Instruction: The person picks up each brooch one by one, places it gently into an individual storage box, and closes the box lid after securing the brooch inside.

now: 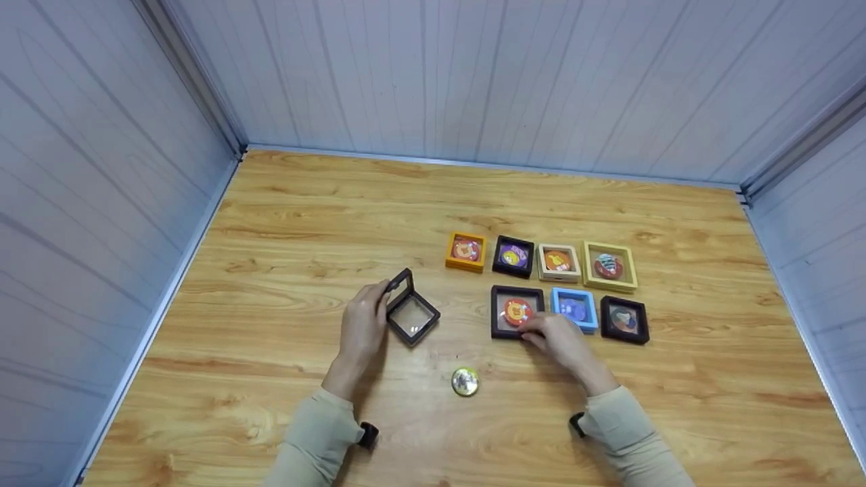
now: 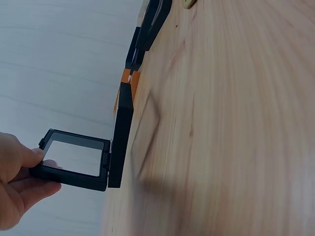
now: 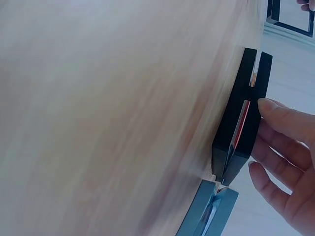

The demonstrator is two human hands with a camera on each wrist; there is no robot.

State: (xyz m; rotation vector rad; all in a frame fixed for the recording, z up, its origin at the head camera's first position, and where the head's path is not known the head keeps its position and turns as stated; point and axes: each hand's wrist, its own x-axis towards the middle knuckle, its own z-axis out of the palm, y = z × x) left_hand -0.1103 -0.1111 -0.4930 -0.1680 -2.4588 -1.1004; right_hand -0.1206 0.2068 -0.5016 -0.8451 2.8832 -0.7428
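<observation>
My left hand (image 1: 363, 323) pinches one half of a black hinged display frame (image 1: 413, 318), seen in the left wrist view with its two halves folded apart around clear film. Its shadow falls on the tabletop a little away from it. Over on the right, my right hand (image 1: 559, 338) touches the near edge of a larger closed black frame (image 1: 498, 311) holding a red and orange round badge (image 1: 518, 312). In the right wrist view its fingertips rest against the upper face of that frame. Between the hands lies a loose yellow-green round badge (image 1: 465, 382).
Behind the right hand is a row of an orange frame (image 1: 465, 268), a black frame (image 1: 513, 272), a cream frame (image 1: 559, 276) and a yellow frame (image 1: 610, 285). A blue frame (image 1: 590, 323) and another black frame (image 1: 625, 337) lie nearer. Pale panel walls (image 1: 460, 81) border the wooden table (image 1: 304, 203).
</observation>
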